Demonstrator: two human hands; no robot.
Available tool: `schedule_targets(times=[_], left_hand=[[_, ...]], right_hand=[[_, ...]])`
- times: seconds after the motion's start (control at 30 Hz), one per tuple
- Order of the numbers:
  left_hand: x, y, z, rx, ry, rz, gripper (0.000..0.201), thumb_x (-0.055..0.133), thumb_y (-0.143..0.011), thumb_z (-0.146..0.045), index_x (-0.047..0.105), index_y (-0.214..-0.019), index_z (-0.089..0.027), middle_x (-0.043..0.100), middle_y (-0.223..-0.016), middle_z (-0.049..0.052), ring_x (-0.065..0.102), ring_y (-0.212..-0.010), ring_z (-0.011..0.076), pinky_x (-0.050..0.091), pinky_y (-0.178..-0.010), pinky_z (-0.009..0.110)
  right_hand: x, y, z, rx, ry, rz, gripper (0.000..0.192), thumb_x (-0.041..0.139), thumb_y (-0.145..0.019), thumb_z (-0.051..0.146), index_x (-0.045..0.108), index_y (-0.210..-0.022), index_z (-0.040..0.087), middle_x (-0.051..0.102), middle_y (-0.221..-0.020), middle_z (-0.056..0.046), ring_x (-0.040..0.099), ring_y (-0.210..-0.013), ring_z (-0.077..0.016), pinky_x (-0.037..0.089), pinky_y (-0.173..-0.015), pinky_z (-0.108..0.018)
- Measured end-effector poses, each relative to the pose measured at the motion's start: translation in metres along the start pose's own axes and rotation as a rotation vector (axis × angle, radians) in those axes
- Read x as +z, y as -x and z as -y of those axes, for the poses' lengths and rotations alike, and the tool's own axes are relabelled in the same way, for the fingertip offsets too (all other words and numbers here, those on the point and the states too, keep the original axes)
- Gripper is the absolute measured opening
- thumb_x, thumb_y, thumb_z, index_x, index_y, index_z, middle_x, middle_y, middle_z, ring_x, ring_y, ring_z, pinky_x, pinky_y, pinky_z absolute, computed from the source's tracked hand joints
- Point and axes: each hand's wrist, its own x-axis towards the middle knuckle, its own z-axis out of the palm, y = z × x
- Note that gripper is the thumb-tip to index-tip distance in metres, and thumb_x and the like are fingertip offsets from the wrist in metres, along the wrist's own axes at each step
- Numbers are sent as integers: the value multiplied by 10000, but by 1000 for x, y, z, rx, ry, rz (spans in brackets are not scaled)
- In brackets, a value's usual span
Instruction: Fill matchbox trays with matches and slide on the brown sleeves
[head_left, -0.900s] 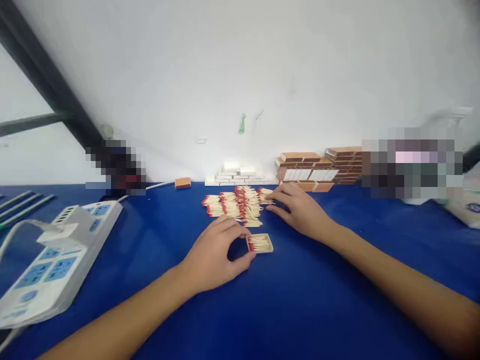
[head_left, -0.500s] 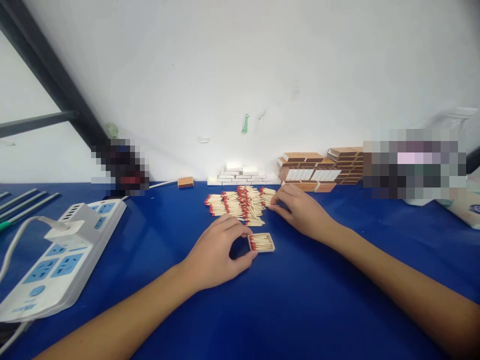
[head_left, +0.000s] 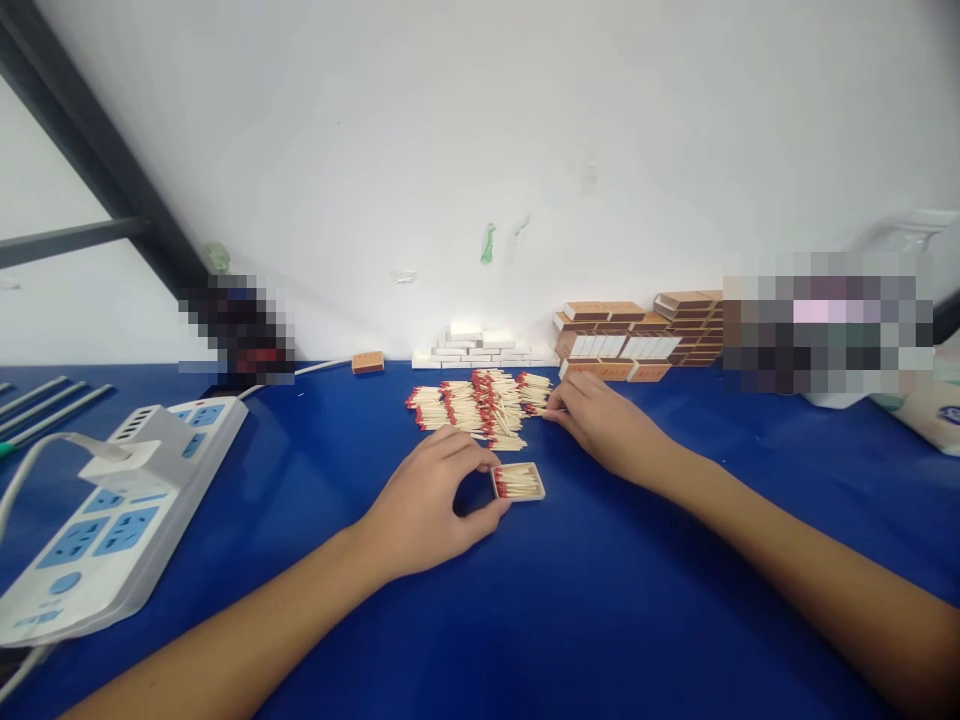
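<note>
My left hand (head_left: pixel 439 500) grips the left end of a small white matchbox tray (head_left: pixel 531 497), thumb at the near side and fingers at the far side. Red-headed matches (head_left: pixel 517 480) lie side by side inside it, heads to the left. Beyond the tray spreads a pile of loose matches (head_left: pixel 465 405) on the blue table. At the pile's right edge my right hand (head_left: pixel 604 425) has thumb and forefinger pinched on a few matches (head_left: pixel 536 409), whose red heads point left; how many is hidden.
White matchbox trays (head_left: pixel 472 350) are stacked against the wall. Brown matchbox sleeves (head_left: pixel 611 320) stand stacked to their right. A single matchbox (head_left: pixel 367 362) lies at the back left. A white power strip (head_left: pixel 127 540) with a cable occupies the left side, near grey rods (head_left: pixel 64 410).
My right fingers have closed on a few matches at the pile's right edge, and red heads now show beside them. My left hand stays on the tray; the view has shifted slightly.
</note>
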Motion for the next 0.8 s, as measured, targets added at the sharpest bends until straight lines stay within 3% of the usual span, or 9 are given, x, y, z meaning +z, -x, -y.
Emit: schedule_targets(times=[0.23,0.33,0.43,0.6,0.8], left_hand=[[-1,1,1,-10,-11,-9,186,726,-930,-312,685,-1074,-202,697,-977,51,633,-968,233,520,-921,411],[-1,1,2,-13,-15,-11,178,724,-928,-312,684,-1065,-205,701,-982,52,635,-969,237,517,-928,420],[-1,0,2,-22,-17,-10,174,728,-924,-307,682,-1060,-209,705,-985,52,636,-969,240,517,-924,421],[0,-1,1,-21,-19,-6,198,735,-920,-308,682,-1083,-209,704,-996,51,634,-985,241,515,-928,416],[-1,0,1,-15,-16,-1,196,728,-925,-306,686,-1087,-204,706,-999,55,638,-991,243,515,-941,421]], right_hand=[[-17,6,3,5,-140,9,221,415,-1075,277,568,-933,206,621,-989,-121,604,-935,-279,514,-837,-430],[-34,9,18,-16,-258,20,204,426,-1085,303,574,-980,209,616,-1009,-103,599,-935,-255,511,-827,-405],[-46,12,40,5,-336,112,172,464,-1090,297,566,-981,212,618,-1017,-76,609,-895,-214,511,-777,-351],[-43,15,68,-78,-290,145,89,553,-1049,197,555,-960,208,633,-987,-59,628,-859,-202,505,-710,-317],[-42,16,68,-107,-270,123,53,598,-1037,241,569,-1001,216,662,-1000,-65,656,-888,-221,530,-734,-335]])
